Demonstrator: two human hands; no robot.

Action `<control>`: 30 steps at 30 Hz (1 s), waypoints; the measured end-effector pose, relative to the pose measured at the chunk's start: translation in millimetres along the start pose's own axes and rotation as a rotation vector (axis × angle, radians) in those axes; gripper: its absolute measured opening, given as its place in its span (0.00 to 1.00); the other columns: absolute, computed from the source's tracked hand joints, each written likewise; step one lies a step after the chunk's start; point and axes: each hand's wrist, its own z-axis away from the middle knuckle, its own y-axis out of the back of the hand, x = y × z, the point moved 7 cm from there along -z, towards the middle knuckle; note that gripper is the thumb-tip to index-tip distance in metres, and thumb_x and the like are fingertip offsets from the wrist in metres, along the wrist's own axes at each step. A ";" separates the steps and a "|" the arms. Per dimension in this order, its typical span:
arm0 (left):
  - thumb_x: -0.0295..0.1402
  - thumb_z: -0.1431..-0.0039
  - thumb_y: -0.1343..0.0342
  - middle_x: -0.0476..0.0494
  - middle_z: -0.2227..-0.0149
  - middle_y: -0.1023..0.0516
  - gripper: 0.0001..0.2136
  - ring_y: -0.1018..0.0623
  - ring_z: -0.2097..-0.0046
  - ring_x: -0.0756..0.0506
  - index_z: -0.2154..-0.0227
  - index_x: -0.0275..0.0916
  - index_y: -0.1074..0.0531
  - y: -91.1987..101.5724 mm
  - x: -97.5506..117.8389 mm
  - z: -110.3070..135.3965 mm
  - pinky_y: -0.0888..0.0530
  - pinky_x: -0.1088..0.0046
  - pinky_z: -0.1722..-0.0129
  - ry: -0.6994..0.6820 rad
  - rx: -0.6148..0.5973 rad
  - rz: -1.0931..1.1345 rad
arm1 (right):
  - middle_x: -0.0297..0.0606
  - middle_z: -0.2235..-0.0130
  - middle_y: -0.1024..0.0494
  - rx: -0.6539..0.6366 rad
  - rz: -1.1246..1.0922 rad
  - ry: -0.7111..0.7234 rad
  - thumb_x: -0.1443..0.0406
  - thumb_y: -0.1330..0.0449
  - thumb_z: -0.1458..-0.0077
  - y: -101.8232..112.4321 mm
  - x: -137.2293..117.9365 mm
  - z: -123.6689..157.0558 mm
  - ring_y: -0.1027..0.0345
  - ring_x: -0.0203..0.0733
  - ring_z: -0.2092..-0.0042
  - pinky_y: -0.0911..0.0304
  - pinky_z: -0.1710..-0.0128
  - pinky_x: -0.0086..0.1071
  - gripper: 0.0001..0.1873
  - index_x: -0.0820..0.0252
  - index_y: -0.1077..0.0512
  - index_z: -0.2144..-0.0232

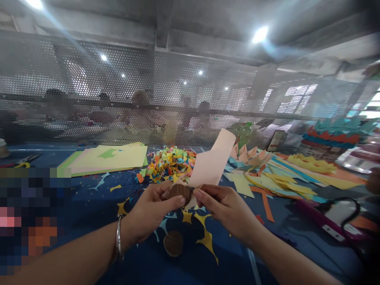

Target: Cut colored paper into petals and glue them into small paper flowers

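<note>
My left hand is closed on a round brown wooden-looking piece, thumb across its face. A sheet of pale pink paper rises behind the piece, its top end curling over. Just at the right edge of the piece, the fingertips of my right hand are pinched together. A small dark bit shows between the two hands, but what the right fingers grip is hidden. Below the hands, a second round brown piece lies on the dark blue table cover, near yellow paper offcuts.
A heap of colourful paper scraps lies beyond my hands. Stacked paper sheets are at left, with scissors. To the right are paper strips, a purple box-like object with a cable, and paper crowns. A perforated screen stands behind.
</note>
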 end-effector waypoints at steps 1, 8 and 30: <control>0.36 0.50 0.40 0.45 0.72 0.27 0.08 0.29 0.65 0.46 0.70 0.36 0.24 -0.1 -0.4 0.0 0.35 0.69 0.63 0.000 -0.004 0.000 | 0.27 0.81 0.48 -0.003 0.002 0.000 0.51 0.49 0.41 -0.1 0.5 -0.1 0.55 0.32 0.80 0.57 0.82 0.28 0.21 0.57 0.35 0.78; 0.33 0.50 0.39 0.52 0.75 0.37 0.09 0.38 0.70 0.51 0.78 0.36 0.33 -1.9 -1.9 -2.7 0.40 0.73 0.67 -0.015 -0.083 0.091 | 0.25 0.81 0.51 -0.041 -0.026 -0.007 0.49 0.49 0.41 -1.5 1.1 -0.8 0.58 0.31 0.81 0.59 0.83 0.28 0.22 0.57 0.36 0.77; 0.34 0.49 0.40 0.54 0.80 0.43 0.22 0.40 0.74 0.52 0.86 0.39 0.49 -10.2 5.0 -1.5 0.41 0.72 0.71 0.010 -0.234 0.048 | 0.31 0.78 0.37 -0.058 0.066 0.094 0.52 0.48 0.42 1.1 -9.2 0.3 0.47 0.34 0.75 0.49 0.76 0.29 0.21 0.60 0.31 0.77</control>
